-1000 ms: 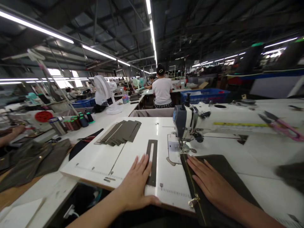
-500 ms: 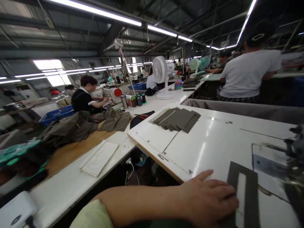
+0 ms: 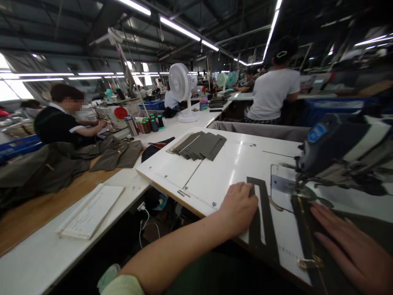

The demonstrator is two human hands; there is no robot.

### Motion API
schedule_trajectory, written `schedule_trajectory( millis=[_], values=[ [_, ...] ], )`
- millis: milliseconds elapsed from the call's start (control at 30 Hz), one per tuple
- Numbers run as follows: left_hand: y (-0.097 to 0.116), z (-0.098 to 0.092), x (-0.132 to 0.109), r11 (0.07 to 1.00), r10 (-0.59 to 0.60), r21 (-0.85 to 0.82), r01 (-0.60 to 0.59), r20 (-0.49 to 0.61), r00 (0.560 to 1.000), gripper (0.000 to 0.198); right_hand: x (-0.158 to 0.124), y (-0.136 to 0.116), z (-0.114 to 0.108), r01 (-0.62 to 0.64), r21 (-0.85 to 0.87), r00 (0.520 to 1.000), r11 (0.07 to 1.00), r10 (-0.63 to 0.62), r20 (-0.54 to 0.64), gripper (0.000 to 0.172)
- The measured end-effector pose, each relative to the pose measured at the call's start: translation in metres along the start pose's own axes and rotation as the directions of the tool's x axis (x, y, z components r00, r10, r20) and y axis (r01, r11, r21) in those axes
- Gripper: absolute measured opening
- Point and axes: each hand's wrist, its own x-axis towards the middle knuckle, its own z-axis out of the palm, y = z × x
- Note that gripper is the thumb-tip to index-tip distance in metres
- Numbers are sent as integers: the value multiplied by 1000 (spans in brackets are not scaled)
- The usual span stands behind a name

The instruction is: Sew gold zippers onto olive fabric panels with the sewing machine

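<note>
My left hand is at the left edge of a dark grey-green fabric panel with a long slot cut in it. Its fingers are curled together on the panel's edge. To the right, my right hand lies with fingers stretched out on another dark fabric piece, beside a brass-coloured zipper. The metal zipper pull shows at the near end. This piece reaches under the head of a sewing machine, close to my right fingertips.
A fanned stack of slotted fabric panels lies farther back on the white table. On the left bench are a paper booklet and dark garments. A white fan, thread spools and co-workers are beyond.
The view has swung right, bringing the sewing machine head, my right hand and the zippered fabric into sight. My left hand's fingers have gone from spread on the slotted panel to curled at its edge.
</note>
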Motion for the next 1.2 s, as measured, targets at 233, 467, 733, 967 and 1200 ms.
schedule_trajectory(
  millis=[233, 467, 733, 967, 1200],
  values=[
    [-13, 1, 16, 992, 28, -122, -44, -131, 991, 19, 8, -24, -24, -54, -137, 983, 989, 77, 169, 54],
    [25, -6, 26, 907, 256, -196, -372, -444, 859, 22, 17, -45, -43, -149, -110, 967, 983, 169, 193, 48],
    [43, 19, 49, 915, 367, -139, -378, -102, 925, 24, 19, -45, -51, -137, -61, 973, 989, 146, 178, 52],
    [40, 13, 54, 914, 372, -161, -371, -28, 928, 20, 22, -45, -50, -233, -7, 969, 972, 233, 88, 47],
    [35, 21, 54, 920, 381, -88, -382, -38, 924, 25, 32, -48, -44, -326, -1, 945, 945, 326, 7, 43]
  ],
)
